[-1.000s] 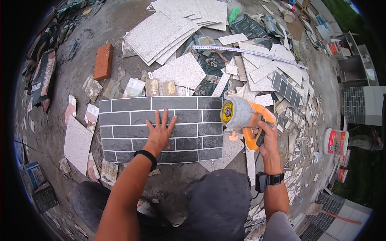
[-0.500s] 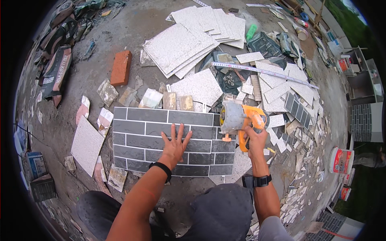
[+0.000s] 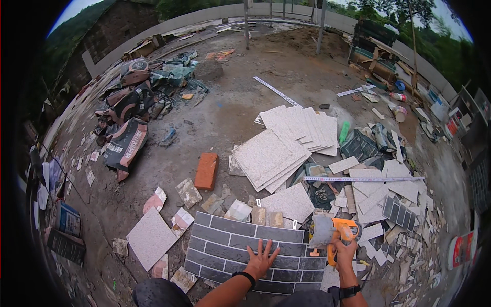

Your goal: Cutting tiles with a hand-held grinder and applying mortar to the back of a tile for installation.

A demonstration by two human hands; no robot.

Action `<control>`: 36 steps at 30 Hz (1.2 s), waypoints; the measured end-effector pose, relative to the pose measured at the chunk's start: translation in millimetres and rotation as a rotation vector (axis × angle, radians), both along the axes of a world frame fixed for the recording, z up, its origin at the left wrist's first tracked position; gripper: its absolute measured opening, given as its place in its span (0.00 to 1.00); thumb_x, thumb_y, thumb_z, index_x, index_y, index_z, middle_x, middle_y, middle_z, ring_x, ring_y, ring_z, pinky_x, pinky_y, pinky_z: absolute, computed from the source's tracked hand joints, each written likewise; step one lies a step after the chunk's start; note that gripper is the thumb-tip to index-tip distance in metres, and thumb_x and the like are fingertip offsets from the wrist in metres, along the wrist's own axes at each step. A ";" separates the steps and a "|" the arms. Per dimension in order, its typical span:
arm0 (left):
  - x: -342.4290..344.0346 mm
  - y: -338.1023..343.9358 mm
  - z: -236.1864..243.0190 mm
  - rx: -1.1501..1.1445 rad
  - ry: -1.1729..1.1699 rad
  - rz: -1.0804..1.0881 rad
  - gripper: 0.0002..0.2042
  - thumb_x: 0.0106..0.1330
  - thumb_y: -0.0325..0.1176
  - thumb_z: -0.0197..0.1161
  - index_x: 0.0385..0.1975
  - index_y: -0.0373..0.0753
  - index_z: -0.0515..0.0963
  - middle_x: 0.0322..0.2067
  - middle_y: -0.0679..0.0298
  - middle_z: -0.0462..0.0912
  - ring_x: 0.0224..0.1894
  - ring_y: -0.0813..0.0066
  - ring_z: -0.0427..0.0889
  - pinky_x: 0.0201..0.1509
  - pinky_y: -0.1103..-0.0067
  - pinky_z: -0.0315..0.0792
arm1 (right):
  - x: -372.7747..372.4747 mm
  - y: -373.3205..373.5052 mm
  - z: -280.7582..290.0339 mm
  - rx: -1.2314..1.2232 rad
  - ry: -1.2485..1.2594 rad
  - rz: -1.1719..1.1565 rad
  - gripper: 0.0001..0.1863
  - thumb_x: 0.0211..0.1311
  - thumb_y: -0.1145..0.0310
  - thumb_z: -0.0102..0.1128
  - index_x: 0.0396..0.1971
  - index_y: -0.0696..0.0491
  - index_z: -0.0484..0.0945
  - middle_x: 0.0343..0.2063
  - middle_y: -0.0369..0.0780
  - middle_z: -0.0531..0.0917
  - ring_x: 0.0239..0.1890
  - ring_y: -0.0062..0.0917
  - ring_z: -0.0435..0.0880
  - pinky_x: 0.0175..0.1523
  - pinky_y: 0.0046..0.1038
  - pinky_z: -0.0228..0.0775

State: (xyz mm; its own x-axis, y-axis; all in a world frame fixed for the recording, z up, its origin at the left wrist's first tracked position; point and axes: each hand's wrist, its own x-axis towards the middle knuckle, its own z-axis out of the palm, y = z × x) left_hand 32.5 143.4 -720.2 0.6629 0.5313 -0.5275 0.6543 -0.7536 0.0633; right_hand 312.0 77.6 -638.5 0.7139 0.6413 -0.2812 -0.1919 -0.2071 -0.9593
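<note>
Standing near the left edge, a blue and white container (image 3: pixel 67 219) has a dark box (image 3: pixel 65 245) just beside it. Printed sacks (image 3: pixel 128 146) lie crumpled on the grey ground (image 3: pixel 240 97); lower down is a pale speckled tile (image 3: pixel 150 238). Next comes a red brick (image 3: pixel 206 171), beyond the upper left corner of a dark brick-patterned panel (image 3: pixel 232 251), which lies at lower centre, before the knees (image 3: pixel 161 293). On it rests the left hand (image 3: pixel 262 262), palm down with fingers spread, its grip released. Beyond, pale tiles (image 3: pixel 271 156) lie fanned in a stack. At the panel's right end, the right hand (image 3: pixel 344 251) has its grip clenched round an orange and grey power tool (image 3: pixel 327 230); whether the tool's yellow disc (image 3: pixel 312 229) touches the panel I cannot tell. Farther right, a measuring tape (image 3: pixel 363 179) stretches across tile scraps (image 3: pixel 376 199), a small dark offcut (image 3: pixel 400 213) lies among broken pieces, and a red and white bucket (image 3: pixel 463 250) shows near the edge.
</note>
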 end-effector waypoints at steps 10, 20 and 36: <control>-3.7 0.3 -4.3 0.017 -0.073 -0.004 0.65 0.37 0.51 0.82 0.75 0.54 0.42 0.75 0.46 0.39 0.73 0.30 0.45 0.54 0.26 0.57 | -3.3 8.1 1.0 -0.014 -0.023 0.027 0.12 0.53 0.80 0.61 0.39 0.58 0.76 0.19 0.33 0.76 0.16 0.16 0.73 0.21 0.20 0.63; -7.3 -10.5 -6.7 0.068 -0.065 -0.022 0.63 0.39 0.53 0.81 0.76 0.54 0.43 0.74 0.45 0.41 0.73 0.31 0.46 0.55 0.28 0.58 | -9.9 1.5 2.6 0.014 0.009 0.016 0.12 0.53 0.80 0.61 0.39 0.59 0.77 0.21 0.33 0.77 0.16 0.16 0.73 0.21 0.20 0.63; 2.6 1.9 -5.3 0.050 0.000 -0.028 0.66 0.34 0.56 0.81 0.76 0.53 0.44 0.75 0.44 0.38 0.73 0.31 0.42 0.58 0.31 0.58 | 4.2 6.0 -16.7 -0.044 -0.099 0.044 0.04 0.55 0.76 0.61 0.30 0.57 0.76 0.18 0.35 0.77 0.17 0.18 0.74 0.24 0.22 0.63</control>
